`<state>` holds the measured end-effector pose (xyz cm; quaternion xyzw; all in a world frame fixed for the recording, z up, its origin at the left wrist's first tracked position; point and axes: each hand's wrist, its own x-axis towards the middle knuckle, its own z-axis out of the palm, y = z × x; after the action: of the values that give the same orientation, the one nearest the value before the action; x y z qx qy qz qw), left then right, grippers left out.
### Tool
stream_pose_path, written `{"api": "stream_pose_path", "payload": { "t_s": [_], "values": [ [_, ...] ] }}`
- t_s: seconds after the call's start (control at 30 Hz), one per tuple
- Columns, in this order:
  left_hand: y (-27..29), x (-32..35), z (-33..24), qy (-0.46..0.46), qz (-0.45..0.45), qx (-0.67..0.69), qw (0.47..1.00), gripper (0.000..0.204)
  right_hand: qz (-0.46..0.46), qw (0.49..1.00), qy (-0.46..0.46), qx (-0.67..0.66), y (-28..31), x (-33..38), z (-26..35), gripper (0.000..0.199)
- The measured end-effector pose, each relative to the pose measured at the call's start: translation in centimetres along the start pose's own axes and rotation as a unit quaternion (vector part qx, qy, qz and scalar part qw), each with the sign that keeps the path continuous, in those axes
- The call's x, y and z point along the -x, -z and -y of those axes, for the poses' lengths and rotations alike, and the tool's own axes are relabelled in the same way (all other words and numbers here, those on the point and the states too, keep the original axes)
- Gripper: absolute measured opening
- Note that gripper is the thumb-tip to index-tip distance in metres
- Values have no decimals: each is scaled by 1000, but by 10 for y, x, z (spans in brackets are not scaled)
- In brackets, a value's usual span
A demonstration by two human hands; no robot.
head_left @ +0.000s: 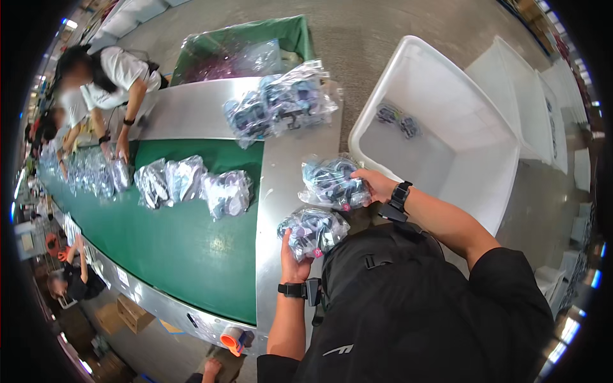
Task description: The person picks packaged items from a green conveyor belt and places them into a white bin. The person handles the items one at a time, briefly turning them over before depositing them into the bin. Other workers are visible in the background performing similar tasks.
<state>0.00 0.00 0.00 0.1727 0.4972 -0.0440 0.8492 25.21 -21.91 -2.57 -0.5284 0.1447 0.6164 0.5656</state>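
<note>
My left hand [295, 263] grips a clear plastic bag [314, 230] of blue and purple goods from below, near the belt's metal end. My right hand [377, 186] is closed on the side of a second clear bag [331, 181] with similar contents, held just beyond the first. Both bags have a small pink spot at their lower edge. What exactly the goods are cannot be made out through the wrinkled film. Left of my hands, several more bags [228, 193] lie on the green conveyor belt [198, 255].
A large white bin [440, 54] stands at the right, with bags [397, 120] on its bottom. More bags [300, 96] are piled on the metal ledge [191, 112]. A green-lined container [294, 32] sits beyond. Co-workers [124, 73] are along the belt; an orange tape dispenser [232, 341] hangs near its edge.
</note>
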Motion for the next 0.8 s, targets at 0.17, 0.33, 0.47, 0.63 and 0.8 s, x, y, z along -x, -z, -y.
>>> {"api": "stream_pose_path", "payload": {
  "t_s": [0.17,0.33,0.47,0.63,0.8],
  "values": [
    [-50,-17,19,25,61,-27,997,49,-75,994,50,-63,67,49,-10,40],
    [-99,-35,47,29,105,-134,985,57,-126,980,125,-88,145,104,-51,37],
    [-153,-58,90,33,37,-237,970,45,-211,962,109,-138,217,138,-101,45],
    [-237,-93,146,28,91,-364,927,45,-301,941,72,-137,300,165,-158,52],
    [-309,-140,216,43,124,-427,895,48,-318,926,73,-187,352,197,-199,54]
  ]
}}
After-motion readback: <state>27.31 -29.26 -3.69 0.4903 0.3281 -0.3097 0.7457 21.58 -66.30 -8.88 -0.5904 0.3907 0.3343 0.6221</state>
